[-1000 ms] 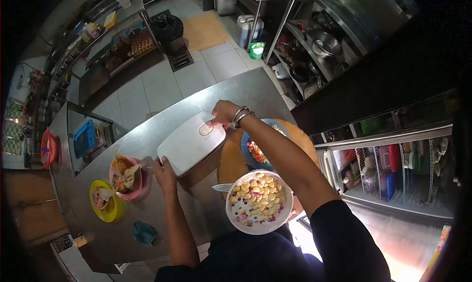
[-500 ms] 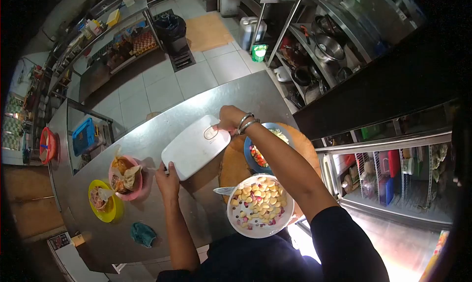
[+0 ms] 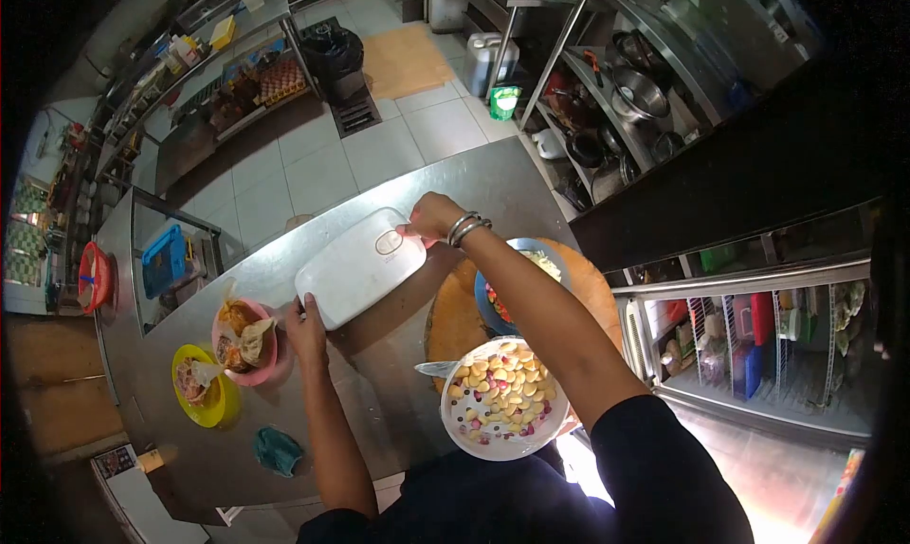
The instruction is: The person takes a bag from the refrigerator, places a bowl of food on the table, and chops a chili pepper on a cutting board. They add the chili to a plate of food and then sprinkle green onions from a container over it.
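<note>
A white rectangular container point(image 3: 353, 277) with an oval mark near one end is above the steel table, held between my two hands. My left hand point(image 3: 306, 335) grips its near left end, thumb on top. At the far right end my right hand point(image 3: 433, 218), with metal bangles on the wrist, is closed on the edge. Beneath my right forearm is a blue bowl point(image 3: 485, 307) of chopped vegetables on a round wooden board point(image 3: 453, 318). Closer to me stands a white bowl point(image 3: 493, 451) with yellowish round pieces and pink bits. A blade-like tip point(image 3: 432, 368) sticks out beside it.
On the left of the steel table point(image 3: 379, 402) are a pink bowl point(image 3: 268, 371) and a yellow bowl point(image 3: 227, 408) with bagged food, plus a teal cloth point(image 3: 277, 451). An open fridge point(image 3: 749, 354) stands at the right. Shelves with pots point(image 3: 637, 94) are behind.
Both hands have shifted the white container to the left and slightly away from me, farther from the wooden board. The bowls on the table stay put.
</note>
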Tool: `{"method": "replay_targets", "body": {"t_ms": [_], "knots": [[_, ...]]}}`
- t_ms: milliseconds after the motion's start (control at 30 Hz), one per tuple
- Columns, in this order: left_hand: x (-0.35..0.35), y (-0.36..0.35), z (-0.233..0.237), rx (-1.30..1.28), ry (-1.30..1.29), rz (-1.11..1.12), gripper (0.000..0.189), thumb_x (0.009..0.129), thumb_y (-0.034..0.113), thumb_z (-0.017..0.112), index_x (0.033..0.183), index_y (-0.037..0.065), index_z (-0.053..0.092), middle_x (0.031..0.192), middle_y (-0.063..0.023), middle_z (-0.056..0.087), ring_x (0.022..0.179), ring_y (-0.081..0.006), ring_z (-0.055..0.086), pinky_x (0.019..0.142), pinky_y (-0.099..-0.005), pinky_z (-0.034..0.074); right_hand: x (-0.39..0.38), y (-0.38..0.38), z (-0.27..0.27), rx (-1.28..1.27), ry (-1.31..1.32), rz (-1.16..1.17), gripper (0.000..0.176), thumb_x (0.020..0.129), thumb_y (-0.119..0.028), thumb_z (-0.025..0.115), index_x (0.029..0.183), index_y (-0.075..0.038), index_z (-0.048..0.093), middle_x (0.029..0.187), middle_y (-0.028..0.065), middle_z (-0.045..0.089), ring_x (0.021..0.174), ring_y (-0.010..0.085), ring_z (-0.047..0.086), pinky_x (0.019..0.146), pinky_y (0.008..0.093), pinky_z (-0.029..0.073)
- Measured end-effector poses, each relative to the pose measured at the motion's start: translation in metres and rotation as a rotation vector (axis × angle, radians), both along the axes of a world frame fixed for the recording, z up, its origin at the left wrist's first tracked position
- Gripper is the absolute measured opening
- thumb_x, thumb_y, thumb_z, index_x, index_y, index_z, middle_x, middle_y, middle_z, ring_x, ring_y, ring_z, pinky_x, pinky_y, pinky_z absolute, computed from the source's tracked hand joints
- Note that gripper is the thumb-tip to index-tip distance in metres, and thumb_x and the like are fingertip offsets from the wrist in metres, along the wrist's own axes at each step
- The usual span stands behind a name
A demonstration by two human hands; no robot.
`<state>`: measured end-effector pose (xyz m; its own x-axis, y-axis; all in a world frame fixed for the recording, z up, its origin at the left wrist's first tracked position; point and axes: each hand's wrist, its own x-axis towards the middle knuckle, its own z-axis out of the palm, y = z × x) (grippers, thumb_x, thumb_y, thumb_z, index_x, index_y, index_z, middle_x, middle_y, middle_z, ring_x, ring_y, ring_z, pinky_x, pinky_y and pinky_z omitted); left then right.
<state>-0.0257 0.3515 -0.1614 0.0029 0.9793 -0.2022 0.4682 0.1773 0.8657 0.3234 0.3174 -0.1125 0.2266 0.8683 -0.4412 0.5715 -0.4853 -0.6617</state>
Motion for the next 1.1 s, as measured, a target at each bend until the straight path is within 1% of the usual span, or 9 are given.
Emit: {"method": "replay_targets", "body": {"t_ms": [67, 133, 233, 400, 600, 767, 900, 1000, 1100], "knots": [[0.001, -0.002, 0.007, 0.008, 0.015, -0.071, 0.058, 0.100, 0.040, 0.057, 0.136, -0.006, 0.054, 0.123, -0.0217, 0.063, 0.113, -0.0315, 0.060, 0.096, -0.0400, 0.048, -0.006, -0.001, 0.007, 0.000, -0.060, -0.013, 0.053, 0.083, -0.055, 0.072, 0.064, -0.005, 0.073, 0.062, 0.0081, 0.071, 0.064, 0.0198, 0.071, 0.069, 0.0326, 0.056], [0.011, -0.015, 0.032, -0.144, -0.132, -0.027, 0.063, 0.100, 0.044, 0.056, 0.140, -0.004, 0.049, 0.129, -0.0211, 0.060, 0.115, -0.0326, 0.059, 0.095, -0.0423, 0.049, -0.010, -0.003, 0.020, -0.091, -0.030, -0.047, 0.046, 0.081, -0.037, 0.082, 0.095, 0.005, 0.074, 0.080, 0.0149, 0.074, 0.069, 0.0202, 0.074, 0.066, 0.0320, 0.059], [0.013, -0.020, 0.034, -0.379, -0.472, -0.002, 0.072, 0.100, 0.053, 0.054, 0.147, 0.000, 0.040, 0.139, -0.0194, 0.052, 0.119, -0.0343, 0.057, 0.092, -0.0473, 0.051, -0.008, -0.009, 0.003, -0.037, 0.039, -0.067, 0.058, 0.082, -0.058, 0.070, 0.074, -0.001, 0.075, 0.072, 0.0151, 0.073, 0.072, 0.0286, 0.072, 0.077, 0.0360, 0.057], [0.007, -0.017, 0.046, -0.479, -0.731, -0.106, 0.079, 0.096, 0.063, 0.054, 0.149, 0.007, 0.037, 0.144, -0.0171, 0.048, 0.122, -0.0350, 0.055, 0.093, -0.0548, 0.051, -0.018, -0.004, 0.004, 0.084, -0.121, -0.103, 0.057, 0.083, -0.055, 0.069, 0.085, 0.002, 0.075, 0.090, 0.0235, 0.073, 0.085, 0.0387, 0.071, 0.083, 0.0412, 0.056], [-0.009, -0.028, 0.131, -0.359, -0.987, -0.101, 0.070, 0.094, 0.052, 0.063, 0.146, 0.011, 0.043, 0.141, -0.0102, 0.053, 0.130, -0.0304, 0.050, 0.102, -0.0531, 0.045, -0.030, -0.053, 0.128, 0.196, 0.492, -0.227, 0.075, 0.082, -0.059, 0.072, 0.121, 0.004, 0.062, 0.118, 0.0235, 0.068, 0.099, 0.0343, 0.069, 0.083, 0.0442, 0.059], [-0.042, -0.055, 0.147, -0.032, -0.803, -0.253, 0.059, 0.098, 0.037, 0.060, 0.143, 0.004, 0.045, 0.144, -0.0132, 0.047, 0.126, -0.0271, 0.052, 0.106, -0.0422, 0.047, -0.032, -0.188, 0.222, 0.310, 0.893, -0.163, 0.087, 0.090, -0.048, 0.068, 0.155, -0.008, 0.026, 0.134, 0.0172, 0.054, 0.111, 0.0220, 0.060, 0.084, 0.0359, 0.055], [-0.021, -0.094, 0.161, 0.085, -0.651, -0.479, 0.061, 0.099, 0.035, 0.057, 0.150, 0.007, 0.039, 0.142, -0.0105, 0.051, 0.135, -0.0283, 0.045, 0.109, -0.0457, 0.041, -0.033, -0.322, 0.242, 0.583, 0.540, -0.229, 0.085, 0.089, -0.033, 0.067, 0.157, -0.006, 0.023, 0.150, 0.0163, 0.038, 0.140, 0.0234, 0.036, 0.112, 0.0380, 0.035], [0.034, -0.162, 0.180, -0.407, -0.769, -0.108, 0.060, 0.103, 0.040, 0.050, 0.151, 0.007, 0.037, 0.141, -0.0100, 0.051, 0.132, -0.0270, 0.047, 0.107, -0.0433, 0.043, -0.036, -0.420, 0.234, 0.604, 0.706, -0.472, 0.084, 0.088, -0.025, 0.067, 0.157, -0.003, 0.023, 0.155, 0.0161, 0.035, 0.144, 0.0245, 0.032, 0.118, 0.0357, 0.027], [0.107, -0.237, 0.219, -0.769, -0.722, -0.619, 0.062, 0.105, 0.048, 0.044, 0.151, 0.008, 0.035, 0.141, -0.0091, 0.051, 0.127, -0.0260, 0.052, 0.103, -0.0418, 0.047, -0.041, -0.502, 0.219, 0.646, 0.764, -0.682, 0.083, 0.091, -0.028, 0.065, 0.157, -0.003, 0.021, 0.153, 0.0211, 0.037, 0.143, 0.0298, 0.036, 0.118, 0.0408, 0.030]]}}
